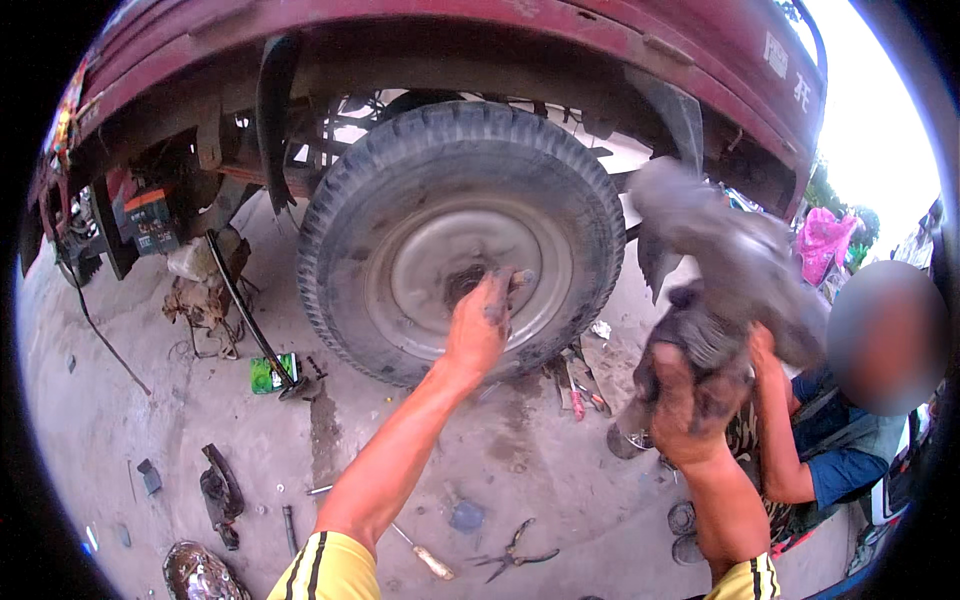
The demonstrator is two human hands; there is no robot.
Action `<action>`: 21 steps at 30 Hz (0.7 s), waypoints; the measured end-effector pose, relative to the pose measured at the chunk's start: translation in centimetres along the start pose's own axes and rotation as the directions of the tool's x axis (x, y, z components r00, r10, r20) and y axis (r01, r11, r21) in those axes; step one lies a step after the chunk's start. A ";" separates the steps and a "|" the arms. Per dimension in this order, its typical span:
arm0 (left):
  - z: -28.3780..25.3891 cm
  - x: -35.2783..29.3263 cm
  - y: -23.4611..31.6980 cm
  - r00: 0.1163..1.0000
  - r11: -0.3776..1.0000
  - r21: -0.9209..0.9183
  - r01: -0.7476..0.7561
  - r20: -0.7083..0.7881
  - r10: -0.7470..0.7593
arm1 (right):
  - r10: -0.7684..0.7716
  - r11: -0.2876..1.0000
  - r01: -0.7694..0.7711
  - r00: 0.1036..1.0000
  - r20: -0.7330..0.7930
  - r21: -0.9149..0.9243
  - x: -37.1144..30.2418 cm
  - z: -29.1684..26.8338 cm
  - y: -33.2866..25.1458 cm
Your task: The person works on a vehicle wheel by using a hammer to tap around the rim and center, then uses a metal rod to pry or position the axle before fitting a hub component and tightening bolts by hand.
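Observation:
In front of a vehicle wheel with a black tyre [340, 240] and a silver rim [545, 260], my left hand [483, 318] is held up close to the dark hub [462, 283]. Its fingers are curled closed, and what they hold, if anything, is hidden. At the right, my right hand [690, 405] grips a dirty grey rag [735, 245], whose upper part is smeared by motion. The rag hangs in the air right of the tyre, partly in front of another person's forearm [775, 430].
Above the wheel runs a red vehicle body [480, 22]. A person in a blue sleeve [850, 475] crouches close at right. On the concrete lie pliers [515, 555], a screwdriver [430, 560], a green packet [272, 373] and a black bracket-like part [222, 495]. A black bar [240, 300] leans at left.

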State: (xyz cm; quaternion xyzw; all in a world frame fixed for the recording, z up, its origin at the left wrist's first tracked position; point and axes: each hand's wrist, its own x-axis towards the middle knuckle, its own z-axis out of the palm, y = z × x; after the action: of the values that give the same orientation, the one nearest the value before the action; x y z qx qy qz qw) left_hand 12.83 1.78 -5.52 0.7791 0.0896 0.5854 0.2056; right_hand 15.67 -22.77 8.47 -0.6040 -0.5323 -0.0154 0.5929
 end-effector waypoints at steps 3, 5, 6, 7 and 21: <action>0.1 0.1 1.3 0.999 0.999 0.025 0.047 0.018 -0.048 | -0.231 0.945 0.233 0.972 0.034 -0.228 -0.1 -0.2 2.1; -0.8 -0.1 1.4 0.994 0.996 0.006 0.087 0.071 -0.087 | -0.005 0.919 0.097 0.972 0.237 -0.381 1.5 0.7 3.7; -0.6 -0.1 1.2 0.990 0.993 -0.059 0.098 0.108 -0.091 | 0.130 0.904 0.006 0.949 0.288 -0.427 2.2 1.3 4.7; -0.6 0.0 1.3 0.985 0.986 -0.122 0.112 0.146 -0.093 | 0.219 0.934 -0.128 0.943 0.251 -0.333 2.4 1.6 5.5; -0.7 -11.2 4.3 0.570 0.985 0.170 -0.024 0.812 -0.126 | 0.681 0.632 -0.347 0.676 0.282 -0.693 -11.8 -4.6 18.5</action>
State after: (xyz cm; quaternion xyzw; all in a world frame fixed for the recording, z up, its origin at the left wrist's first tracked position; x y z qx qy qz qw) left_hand 8.42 -6.25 -13.35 0.9724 0.0539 0.1429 0.1765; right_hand 25.64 -28.52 -10.74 -0.8664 -0.4343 0.1625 0.1851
